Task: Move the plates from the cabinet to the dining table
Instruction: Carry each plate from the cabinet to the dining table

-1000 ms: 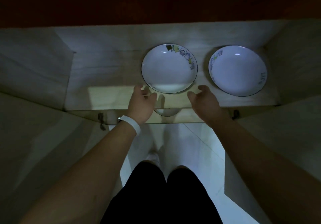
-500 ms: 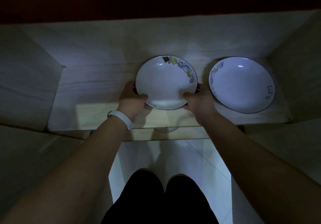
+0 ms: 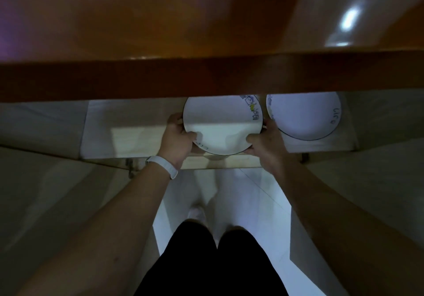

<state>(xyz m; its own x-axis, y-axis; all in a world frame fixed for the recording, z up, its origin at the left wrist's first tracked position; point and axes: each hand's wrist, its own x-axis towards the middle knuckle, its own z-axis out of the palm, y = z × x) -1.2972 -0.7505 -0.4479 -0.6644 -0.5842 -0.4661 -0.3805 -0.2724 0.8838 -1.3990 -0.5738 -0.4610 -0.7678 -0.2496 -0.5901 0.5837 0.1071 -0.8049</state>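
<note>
1. Gripping the left rim of the decorated plate [image 3: 220,125] with the left hand [image 3: 176,137], thumb over the edge.
2. Clasping the opposite rim with the right hand [image 3: 266,144] in the same way.
3. Holding that plate at the front of the cabinet shelf [image 3: 128,135]; hard to tell whether lifted clear.
4. Just beside it, to the right: a second plate [image 3: 305,116] lying on the shelf.
5. Early going, by the look of it: neither plate out of the cabinet, no dining table in view.
</note>
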